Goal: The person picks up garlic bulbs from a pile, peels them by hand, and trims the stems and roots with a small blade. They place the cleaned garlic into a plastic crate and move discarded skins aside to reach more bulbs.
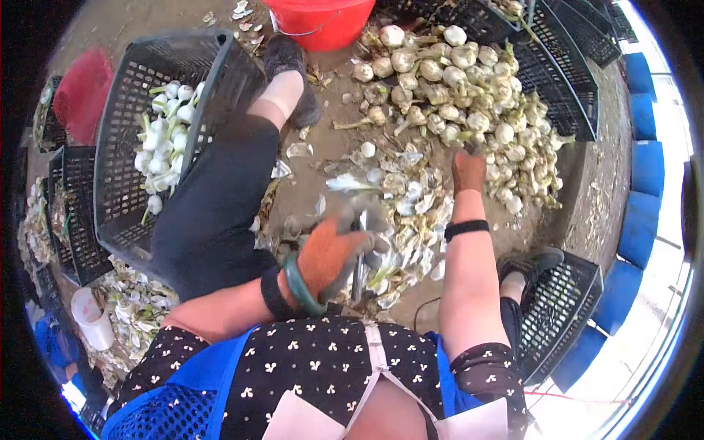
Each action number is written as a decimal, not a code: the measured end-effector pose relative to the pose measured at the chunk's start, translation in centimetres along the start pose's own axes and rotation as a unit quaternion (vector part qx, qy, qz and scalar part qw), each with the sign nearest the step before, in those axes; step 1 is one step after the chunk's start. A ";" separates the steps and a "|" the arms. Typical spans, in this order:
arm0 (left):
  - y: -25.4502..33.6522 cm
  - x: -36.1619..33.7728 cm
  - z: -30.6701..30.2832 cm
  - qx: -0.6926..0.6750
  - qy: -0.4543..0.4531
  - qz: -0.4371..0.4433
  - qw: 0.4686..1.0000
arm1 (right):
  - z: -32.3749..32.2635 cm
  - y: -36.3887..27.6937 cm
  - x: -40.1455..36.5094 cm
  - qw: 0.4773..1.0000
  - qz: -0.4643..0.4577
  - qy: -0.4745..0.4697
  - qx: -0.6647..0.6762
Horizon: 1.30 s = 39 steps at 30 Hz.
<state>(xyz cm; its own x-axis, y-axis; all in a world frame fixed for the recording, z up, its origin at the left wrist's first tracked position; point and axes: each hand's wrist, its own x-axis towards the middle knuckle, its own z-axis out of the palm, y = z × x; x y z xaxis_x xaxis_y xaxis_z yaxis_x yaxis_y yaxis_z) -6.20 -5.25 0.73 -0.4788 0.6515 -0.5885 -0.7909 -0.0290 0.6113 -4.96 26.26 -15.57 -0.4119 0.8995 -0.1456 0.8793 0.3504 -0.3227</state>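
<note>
My left hand, in an orange and grey glove, is closed around a dark, slim metal tool standing roughly upright over the peelings. The glove's fingertips are blurred. My right hand, also gloved, reaches to the near left edge of a big heap of unpeeled garlic bulbs. Its fingers are partly hidden among the bulbs, so what they hold cannot be made out. Loose white and brown garlic skins cover the ground between the two hands. Cleaned white bulbs lie in the black crate at the left.
The black crate stands beside my left leg. A red bucket is at the top. More black crates stand at the right, with others at the far left. A white container lies at lower left, near a person's blue clothing.
</note>
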 end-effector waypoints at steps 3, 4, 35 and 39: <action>1.1 0.9 0.1 0.013 0.009 -0.044 0.999 | 2.1 0.3 1.9 0.978 0.053 0.042 0.195; 1.1 1.0 0.1 -0.010 0.016 -0.066 0.998 | 2.1 0.4 2.1 0.922 0.038 0.044 0.383; -4.7 2.3 1.8 0.499 -0.160 0.220 0.823 | -14.6 0.8 -25.0 0.917 -0.395 0.016 0.047; -6.3 2.7 1.4 0.414 -0.106 0.172 0.887 | -14.2 -0.1 -26.1 0.920 -0.382 0.066 -0.064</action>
<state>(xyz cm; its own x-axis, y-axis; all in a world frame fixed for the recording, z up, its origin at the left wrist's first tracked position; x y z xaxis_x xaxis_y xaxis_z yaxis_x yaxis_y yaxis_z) -1.97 -2.23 -4.00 -0.4860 0.8425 -0.2326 -0.0176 0.2567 0.9663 9.05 6.44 1.56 -0.8954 0.3998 0.1960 0.3705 0.9131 -0.1701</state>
